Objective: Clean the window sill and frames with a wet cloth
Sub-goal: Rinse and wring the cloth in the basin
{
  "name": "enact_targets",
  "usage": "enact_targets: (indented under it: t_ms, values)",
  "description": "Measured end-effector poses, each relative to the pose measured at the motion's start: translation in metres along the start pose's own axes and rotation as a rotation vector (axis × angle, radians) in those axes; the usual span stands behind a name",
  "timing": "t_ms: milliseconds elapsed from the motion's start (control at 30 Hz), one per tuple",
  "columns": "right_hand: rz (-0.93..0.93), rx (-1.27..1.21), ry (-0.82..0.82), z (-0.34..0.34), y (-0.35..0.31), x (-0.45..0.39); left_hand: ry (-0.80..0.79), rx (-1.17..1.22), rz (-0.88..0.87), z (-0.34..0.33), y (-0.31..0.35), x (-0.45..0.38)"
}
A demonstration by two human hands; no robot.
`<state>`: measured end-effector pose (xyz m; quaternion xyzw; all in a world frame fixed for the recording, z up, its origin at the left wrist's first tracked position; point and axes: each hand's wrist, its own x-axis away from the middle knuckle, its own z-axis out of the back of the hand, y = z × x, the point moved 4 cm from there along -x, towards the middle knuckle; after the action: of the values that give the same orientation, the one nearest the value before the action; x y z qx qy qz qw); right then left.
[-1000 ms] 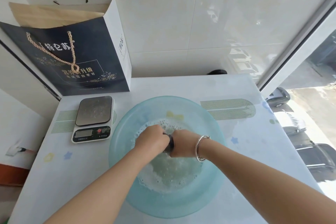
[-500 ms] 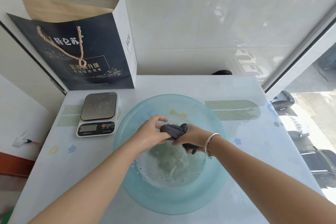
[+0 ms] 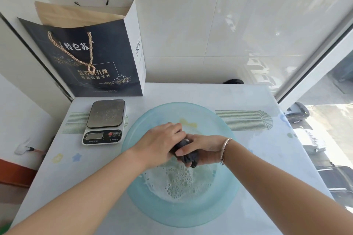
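Note:
A dark grey wet cloth [image 3: 188, 155] is bunched up above a pale blue basin [image 3: 225, 204] of foamy water in the middle of the table. My left hand [image 3: 162, 143] grips the cloth's left part, fingers curled round it. My right hand [image 3: 204, 151], with a bracelet at the wrist, grips the right part, and a tail of cloth hangs below it. Most of the cloth is hidden inside the two hands. The white window frame [image 3: 315, 66] runs up the right side.
A kitchen scale [image 3: 105, 120] stands left of the basin. A dark paper gift bag [image 3: 86, 59] stands against the tiled wall at the back left. The white patterned table [image 3: 267, 139] ends at the window on the right, with parked cars seen through the glass.
Both hands have lifted the cloth out of the foamy water and closed tighter round it. The view has tilted up a little.

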<state>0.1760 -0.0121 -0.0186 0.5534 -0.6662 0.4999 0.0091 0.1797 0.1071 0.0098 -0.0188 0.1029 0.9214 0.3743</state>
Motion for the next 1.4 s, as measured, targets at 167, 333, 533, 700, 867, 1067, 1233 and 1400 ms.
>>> enact_targets:
  t_ms: [167,333,533,700,867,1067,1233,1400]
  values:
    - [0.135,-0.339,0.142,0.027,0.000,0.012,0.006,0.314,0.400,-0.005,-0.012,0.003]
    - [0.182,-0.269,0.391,0.028,0.006,0.004,-0.009,0.573,0.470,-0.023,-0.006,-0.001]
    - [0.158,-0.164,0.454,0.019,0.005,-0.004,-0.048,0.331,0.462,-0.028,-0.009,-0.008]
    - [0.094,0.034,0.383,0.019,0.003,-0.005,-0.085,0.154,0.413,-0.021,-0.015,-0.008]
    - [-0.065,0.006,0.084,0.030,-0.008,-0.001,-0.091,-0.015,0.246,-0.008,-0.010,-0.011]
    - [-0.190,0.239,-0.052,0.017,-0.017,-0.022,-0.051,-0.101,0.079,0.005,-0.005,-0.027]
    - [-0.235,0.541,0.099,0.018,-0.008,-0.039,-0.290,-0.200,0.147,-0.006,-0.008,-0.030]
    - [-0.022,1.363,0.450,0.014,-0.013,-0.048,-0.411,-0.237,0.313,-0.017,-0.018,-0.028]
